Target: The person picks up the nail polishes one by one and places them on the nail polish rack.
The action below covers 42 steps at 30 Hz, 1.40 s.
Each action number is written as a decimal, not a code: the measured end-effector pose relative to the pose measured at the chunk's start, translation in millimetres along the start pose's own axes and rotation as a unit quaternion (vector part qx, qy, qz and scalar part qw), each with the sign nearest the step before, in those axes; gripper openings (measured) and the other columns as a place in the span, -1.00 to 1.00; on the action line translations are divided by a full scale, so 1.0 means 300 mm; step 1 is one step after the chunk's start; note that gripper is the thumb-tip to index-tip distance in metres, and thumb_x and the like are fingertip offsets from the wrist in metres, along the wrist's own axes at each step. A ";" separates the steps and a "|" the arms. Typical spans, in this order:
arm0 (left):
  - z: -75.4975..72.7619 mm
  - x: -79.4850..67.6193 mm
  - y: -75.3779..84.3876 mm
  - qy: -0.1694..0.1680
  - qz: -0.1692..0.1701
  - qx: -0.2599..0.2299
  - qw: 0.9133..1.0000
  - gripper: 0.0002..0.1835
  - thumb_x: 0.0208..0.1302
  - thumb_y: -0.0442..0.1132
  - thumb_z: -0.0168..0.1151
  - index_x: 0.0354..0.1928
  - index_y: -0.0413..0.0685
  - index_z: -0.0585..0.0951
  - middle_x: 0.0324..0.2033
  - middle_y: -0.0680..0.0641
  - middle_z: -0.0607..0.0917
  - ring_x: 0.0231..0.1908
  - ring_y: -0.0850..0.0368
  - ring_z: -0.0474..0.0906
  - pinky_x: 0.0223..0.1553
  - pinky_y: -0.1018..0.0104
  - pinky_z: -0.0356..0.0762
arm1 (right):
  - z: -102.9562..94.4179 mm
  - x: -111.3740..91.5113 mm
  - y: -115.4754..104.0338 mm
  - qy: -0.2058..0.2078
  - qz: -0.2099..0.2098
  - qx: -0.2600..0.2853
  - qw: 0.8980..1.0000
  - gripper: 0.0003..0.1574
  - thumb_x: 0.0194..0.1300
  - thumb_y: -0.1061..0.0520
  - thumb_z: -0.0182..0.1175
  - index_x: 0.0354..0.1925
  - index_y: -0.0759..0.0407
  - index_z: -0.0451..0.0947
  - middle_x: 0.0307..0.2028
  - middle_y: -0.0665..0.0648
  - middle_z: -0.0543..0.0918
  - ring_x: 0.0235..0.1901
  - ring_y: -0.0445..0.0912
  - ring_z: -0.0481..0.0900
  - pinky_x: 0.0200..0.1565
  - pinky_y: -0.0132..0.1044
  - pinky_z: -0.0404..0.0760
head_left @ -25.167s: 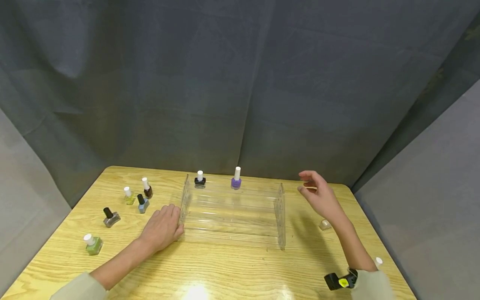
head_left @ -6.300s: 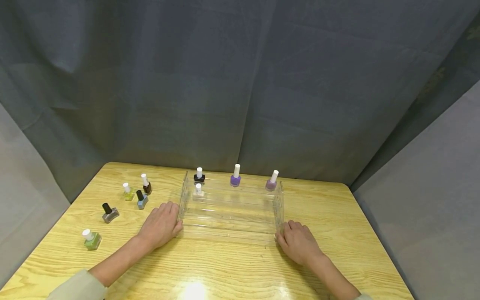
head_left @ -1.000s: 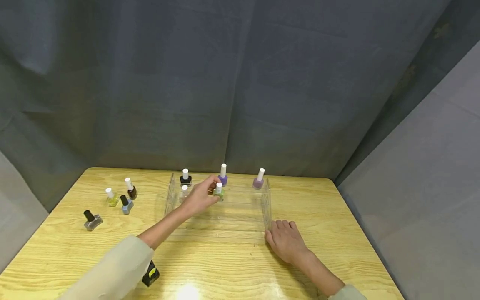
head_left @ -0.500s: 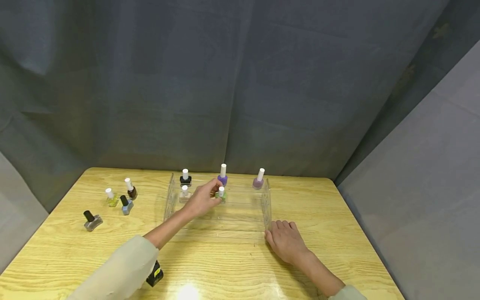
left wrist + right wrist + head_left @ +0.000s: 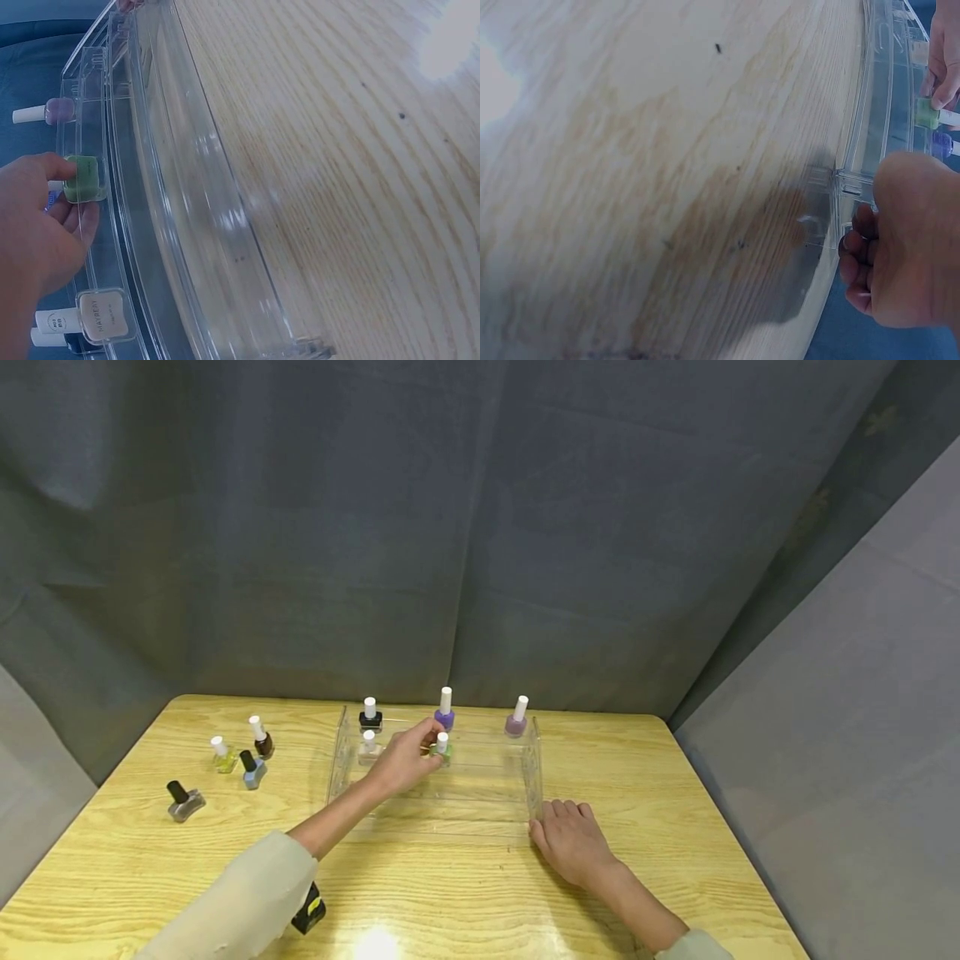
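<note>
Pinching the green bottle [image 5: 88, 178], the left hand [image 5: 407, 761] should hold its sides: probably light, slippery, breakable. To that hand's right, the right hand [image 5: 573, 843] grips the clear rack [image 5: 532, 768].

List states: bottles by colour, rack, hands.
Rack, partly filled
Green, capped, held
Black, capped, racked
Beige, capped, racked
Violet, capped, racked
Mauve, capped, racked
Yellow, capped, unracked
Brown, capped, unracked
Blue, capped, unracked
Gray, capped, unracked
Left hand, pinching green
Right hand, touching rack
</note>
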<state>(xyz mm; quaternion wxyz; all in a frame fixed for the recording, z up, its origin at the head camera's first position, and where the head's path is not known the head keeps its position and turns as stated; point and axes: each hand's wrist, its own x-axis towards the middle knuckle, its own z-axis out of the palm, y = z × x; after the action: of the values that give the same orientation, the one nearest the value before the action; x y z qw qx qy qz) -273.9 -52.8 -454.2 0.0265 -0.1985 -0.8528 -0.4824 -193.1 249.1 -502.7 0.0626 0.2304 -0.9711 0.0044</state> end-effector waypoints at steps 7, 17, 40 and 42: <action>0.000 -0.002 0.002 -0.001 -0.004 0.000 1.000 -0.62 0.16 -0.49 0.35 0.02 -0.12 0.55 -0.04 -0.17 0.70 -0.03 -0.07 0.65 0.03 0.07 0.58 | 0.001 0.000 0.000 -0.003 0.000 0.006 1.000 -0.60 0.58 -0.03 -0.11 -0.45 0.06 0.20 -0.54 0.00 0.20 -0.45 -0.02 0.26 -0.24 -0.10 0.25; -0.011 -0.007 0.015 0.013 -0.012 0.002 1.000 -0.57 0.14 -0.49 0.36 0.06 -0.14 0.52 -0.04 -0.14 0.67 0.00 -0.07 0.60 0.08 0.06 0.53 | -0.007 0.005 -0.004 -0.019 0.005 -0.001 1.000 -0.59 0.59 -0.04 -0.13 -0.44 0.06 0.20 -0.54 0.01 0.21 -0.45 -0.02 0.25 -0.23 -0.10 0.25; -0.397 -0.336 -0.052 0.129 0.019 0.019 0.991 -0.62 0.29 -0.48 0.26 0.12 -0.35 0.45 -0.01 -0.26 0.60 0.04 -0.15 0.54 0.10 0.20 0.51 | 0.008 0.002 -0.003 -0.005 0.008 0.009 1.000 -0.61 0.58 -0.03 -0.11 -0.44 0.06 0.21 -0.51 0.02 0.20 -0.42 -0.01 0.23 -0.23 -0.07 0.25; -0.451 -0.391 -0.092 0.140 0.009 0.045 0.989 -0.62 0.32 -0.45 0.26 0.13 -0.35 0.43 0.01 -0.28 0.58 0.05 -0.19 0.52 0.09 0.41 0.47 | 0.008 0.001 -0.002 -0.004 0.009 0.008 1.000 -0.61 0.58 -0.03 -0.11 -0.43 0.06 0.21 -0.50 0.01 0.20 -0.41 -0.01 0.23 -0.22 -0.07 0.26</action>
<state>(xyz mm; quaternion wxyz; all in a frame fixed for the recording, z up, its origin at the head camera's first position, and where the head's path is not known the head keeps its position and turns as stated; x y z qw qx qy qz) -195.8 -214.8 -432.1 0.1586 -0.1350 -0.8596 -0.4667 -193.3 248.2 -505.0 0.0568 0.2225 -0.9732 0.0120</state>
